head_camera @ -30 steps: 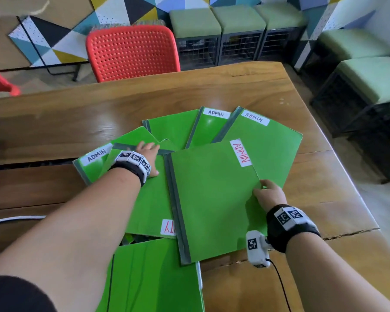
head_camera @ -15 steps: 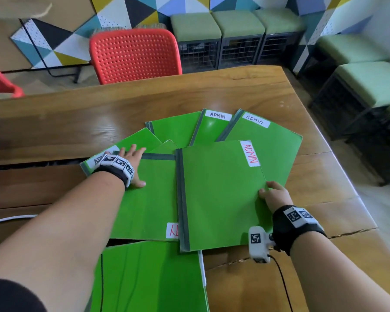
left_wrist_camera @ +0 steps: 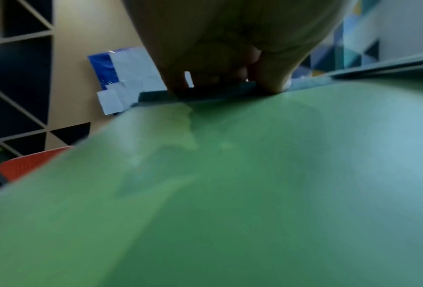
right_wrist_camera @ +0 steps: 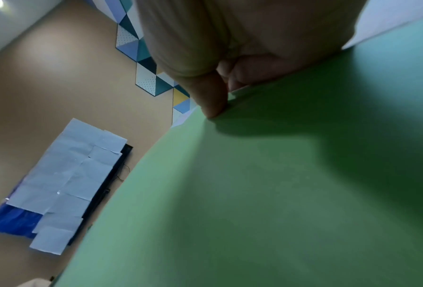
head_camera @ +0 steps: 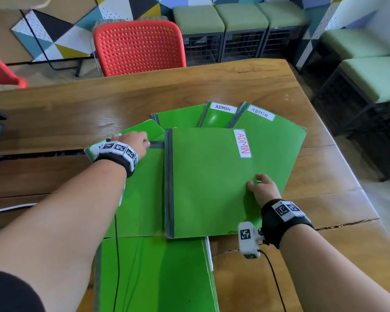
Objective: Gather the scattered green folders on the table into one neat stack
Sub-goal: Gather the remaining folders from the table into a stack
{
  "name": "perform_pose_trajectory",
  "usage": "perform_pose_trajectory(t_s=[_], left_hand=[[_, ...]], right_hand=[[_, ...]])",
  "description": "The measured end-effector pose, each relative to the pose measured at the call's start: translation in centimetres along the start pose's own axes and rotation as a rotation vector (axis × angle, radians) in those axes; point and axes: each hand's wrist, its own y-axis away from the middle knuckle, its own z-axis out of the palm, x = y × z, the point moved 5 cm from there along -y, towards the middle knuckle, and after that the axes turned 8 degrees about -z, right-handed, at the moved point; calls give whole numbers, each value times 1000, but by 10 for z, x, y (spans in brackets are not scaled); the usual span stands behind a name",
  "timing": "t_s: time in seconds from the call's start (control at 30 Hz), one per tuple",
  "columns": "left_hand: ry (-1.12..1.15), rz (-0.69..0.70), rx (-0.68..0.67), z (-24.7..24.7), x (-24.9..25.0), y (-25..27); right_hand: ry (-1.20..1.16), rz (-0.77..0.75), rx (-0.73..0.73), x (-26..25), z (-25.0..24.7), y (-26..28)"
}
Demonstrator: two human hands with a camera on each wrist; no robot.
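1. Green folders lie fanned and overlapping on the wooden tabletop (head_camera: 313, 167), most of them near its right half.
2. The top folder (head_camera: 209, 183) lies flat and square to the viewer, its grey spine on the left and a white label reading ADMIN in red near its far right corner.
3. The right hand (head_camera: 262, 190) grasps this top folder at its right edge; the right wrist view shows the thumb (right_wrist_camera: 211, 97) on the cover and the fingers curled under the edge.
4. The left-side folder (head_camera: 142, 199) lies beside and partly under the top folder, its grey spine along the far edge.
5. The left hand (head_camera: 133, 140) rests at that far edge; in the left wrist view its fingertips (left_wrist_camera: 272, 83) curl over the grey spine, so the grip is closed on that folder.
6. Three more folders (head_camera: 277, 140) fan out behind, two showing white ADMIN labels.
7. A nearer folder (head_camera: 153, 275) lies at the tabletop's near edge, partly under the left forearm.
8. A red chair (head_camera: 137, 46) stands at the tabletop's far side.
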Motion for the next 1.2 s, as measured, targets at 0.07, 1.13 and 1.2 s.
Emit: perform_pose_trajectory(t_s=[0.07,1.13,1.2], left_hand=[[166,-31,76,-22,-9,-4],[1156,-858,-289,43,-79,163],[1193,-851,-288,49,-66,156]], right_hand=[[-96,-15,10,-7,3,1],[834,-355,-195,-11,73,32],[813,-374,-198,-11,80,36]])
